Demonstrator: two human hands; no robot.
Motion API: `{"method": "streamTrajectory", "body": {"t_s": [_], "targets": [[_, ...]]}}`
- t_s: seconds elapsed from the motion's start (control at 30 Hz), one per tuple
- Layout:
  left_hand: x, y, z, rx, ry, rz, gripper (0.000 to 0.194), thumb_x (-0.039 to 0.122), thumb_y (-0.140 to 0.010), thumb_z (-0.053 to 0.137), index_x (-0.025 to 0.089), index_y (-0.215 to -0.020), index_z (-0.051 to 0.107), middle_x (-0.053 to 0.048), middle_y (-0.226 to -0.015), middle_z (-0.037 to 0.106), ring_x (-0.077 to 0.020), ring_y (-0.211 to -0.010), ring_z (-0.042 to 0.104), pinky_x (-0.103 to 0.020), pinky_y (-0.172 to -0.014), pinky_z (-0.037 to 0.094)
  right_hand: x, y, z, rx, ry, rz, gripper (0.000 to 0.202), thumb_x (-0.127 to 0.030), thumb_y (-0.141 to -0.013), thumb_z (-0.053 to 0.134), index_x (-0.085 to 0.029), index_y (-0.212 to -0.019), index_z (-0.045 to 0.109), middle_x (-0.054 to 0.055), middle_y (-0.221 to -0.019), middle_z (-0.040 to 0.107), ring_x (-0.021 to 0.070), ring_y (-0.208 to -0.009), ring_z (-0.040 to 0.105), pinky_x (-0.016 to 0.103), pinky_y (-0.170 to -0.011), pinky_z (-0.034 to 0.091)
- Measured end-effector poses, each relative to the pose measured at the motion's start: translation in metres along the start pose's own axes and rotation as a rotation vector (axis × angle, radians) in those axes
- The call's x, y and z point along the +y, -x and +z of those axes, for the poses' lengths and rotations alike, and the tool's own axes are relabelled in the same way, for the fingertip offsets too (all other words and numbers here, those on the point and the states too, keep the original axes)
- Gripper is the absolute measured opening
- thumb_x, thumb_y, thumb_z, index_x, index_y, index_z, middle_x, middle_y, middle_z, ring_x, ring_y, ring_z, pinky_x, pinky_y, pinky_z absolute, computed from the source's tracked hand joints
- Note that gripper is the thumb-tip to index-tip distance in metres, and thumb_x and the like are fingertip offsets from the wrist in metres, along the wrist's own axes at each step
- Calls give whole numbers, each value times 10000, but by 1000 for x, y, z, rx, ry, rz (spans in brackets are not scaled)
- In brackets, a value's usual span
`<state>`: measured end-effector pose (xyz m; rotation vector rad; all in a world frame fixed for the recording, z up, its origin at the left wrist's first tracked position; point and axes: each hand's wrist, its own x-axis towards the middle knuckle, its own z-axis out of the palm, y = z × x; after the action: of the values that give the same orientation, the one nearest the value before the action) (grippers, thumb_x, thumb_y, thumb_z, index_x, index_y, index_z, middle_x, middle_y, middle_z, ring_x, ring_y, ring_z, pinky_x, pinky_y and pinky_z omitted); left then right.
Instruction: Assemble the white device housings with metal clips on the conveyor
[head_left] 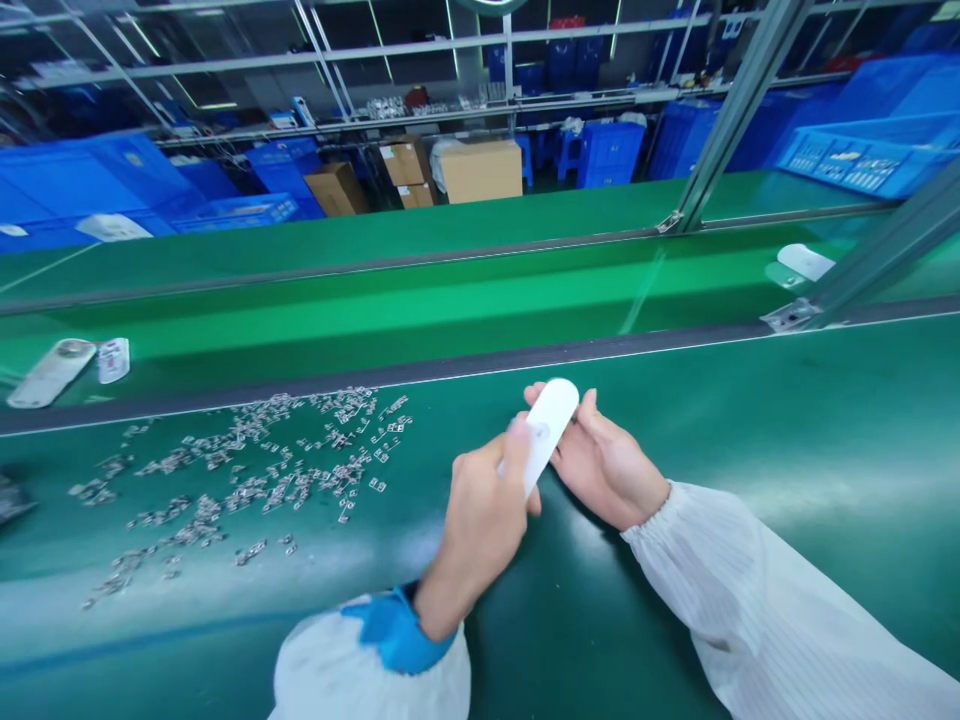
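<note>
A long white plastic cover (pixel 553 415) with rounded ends is held tilted above the green work surface. My left hand (pixel 491 495) is closed on its lower end, thumb on top, slightly blurred. Palm up, my right hand (pixel 611 465) cradles the cover's upper part, with fingertips showing behind its far side and the thumb beside its edge. A small round mark shows on the cover's face near my left thumb. Many small metal clips (pixel 281 485) lie scattered on the surface to the left of my hands.
Beyond a dark ledge (pixel 450 370) runs a green conveyor belt (pixel 420 305). White parts (pixel 52 372) lie on it at left, another white part (pixel 805 262) at right. A metal post (pixel 742 120) rises at right. Blue crates (pixel 877 155) and cardboard boxes (pixel 481 172) stand behind.
</note>
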<state>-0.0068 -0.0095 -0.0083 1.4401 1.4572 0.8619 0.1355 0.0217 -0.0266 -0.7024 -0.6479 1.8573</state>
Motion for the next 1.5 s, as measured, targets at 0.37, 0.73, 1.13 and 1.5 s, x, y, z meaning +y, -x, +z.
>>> {"method": "streamTrajectory", "body": {"t_s": [0.37, 0.73, 1.13, 1.5], "targets": [[18, 0, -5, -260, 440, -282, 480, 576, -869, 546, 168, -622, 489, 39, -517, 433, -57, -402, 347, -220, -406, 227, 7, 8, 4, 12, 138, -28, 364, -497, -880, 613, -202, -1089, 654, 100, -1023, 718, 235, -926, 661, 425, -910, 505], [5, -4, -6, -396, 680, -406, 573, 709, -870, 408, 166, -811, 580, 39, -545, 468, -64, -357, 379, -202, -352, 307, -1, 9, 5, -57, 404, -112, 372, -485, -916, 570, -204, -1149, 640, 42, -821, 699, 173, -754, 649, 345, -793, 523], [10, 8, 9, -490, 698, -200, 295, 274, -838, 698, 157, -1094, 612, -50, -902, 639, -118, -775, 559, -238, -708, 422, -28, 1, -7, 346, 504, -176, 439, -448, -684, 825, -173, -963, 627, 32, -807, 719, 159, -699, 660, 299, -677, 520], [2, 15, 32, -444, 633, -150, 264, 148, -801, 697, 179, -1033, 575, -57, -1004, 660, -156, -871, 619, -272, -753, 459, -31, 6, 0, 357, 714, -384, 428, -461, -719, 793, -194, -1016, 640, 79, -944, 718, 203, -810, 660, 379, -770, 529]]}}
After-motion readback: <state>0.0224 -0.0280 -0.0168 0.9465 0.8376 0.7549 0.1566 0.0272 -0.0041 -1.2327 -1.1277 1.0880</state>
